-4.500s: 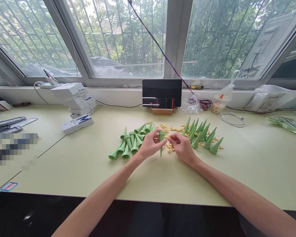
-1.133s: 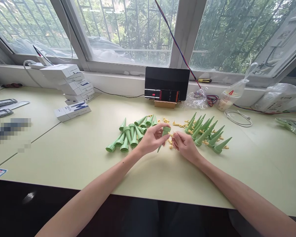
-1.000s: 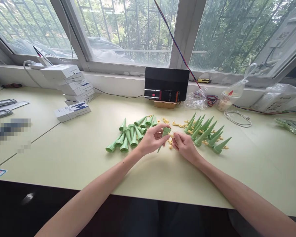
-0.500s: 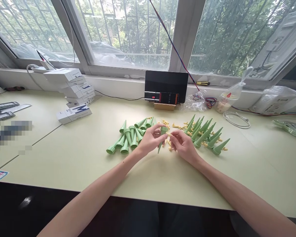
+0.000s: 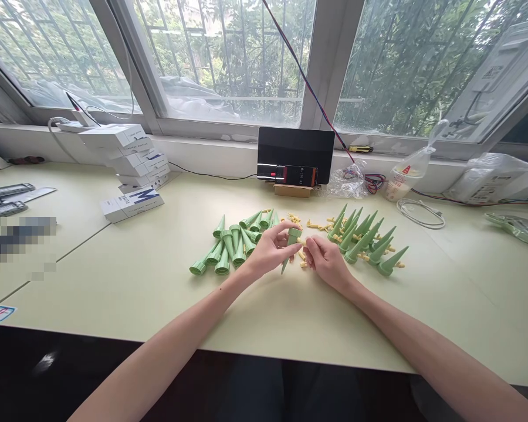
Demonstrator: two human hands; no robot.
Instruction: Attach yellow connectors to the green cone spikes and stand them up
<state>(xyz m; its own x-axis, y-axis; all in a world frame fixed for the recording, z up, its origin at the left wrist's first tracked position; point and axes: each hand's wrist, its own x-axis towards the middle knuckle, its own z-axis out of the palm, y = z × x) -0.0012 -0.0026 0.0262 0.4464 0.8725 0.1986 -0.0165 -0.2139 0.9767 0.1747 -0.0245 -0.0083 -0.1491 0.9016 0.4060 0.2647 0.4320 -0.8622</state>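
Note:
My left hand (image 5: pixel 270 249) is closed round a green plastic watering spike (image 5: pixel 293 236), its tip pointing down and its wide end up. Fingers of my right hand (image 5: pixel 328 258) pinch a small yellow valve (image 5: pixel 302 241) against the spike's side; whether it is seated in the spike cannot be made out. Left of my hands lies a heap of green spikes (image 5: pixel 227 246) without visible yellow parts. To the right, several spikes (image 5: pixel 364 241) stand wide end down with yellow valves on them. Loose yellow valves (image 5: pixel 319 225) are scattered behind and between my hands.
A dark tablet-like screen (image 5: pixel 295 149) with a phone (image 5: pixel 301 176) leans on a cardboard stand at the back. White boxes (image 5: pixel 134 155) are stacked at the left. A white cable (image 5: pixel 420 214) and a plastic bag with a cup (image 5: pixel 405 176) lie back right.
My right fingers have closed more tightly round the yellow valve, and the hand has turned slightly. The spike in my left hand has tilted a little.

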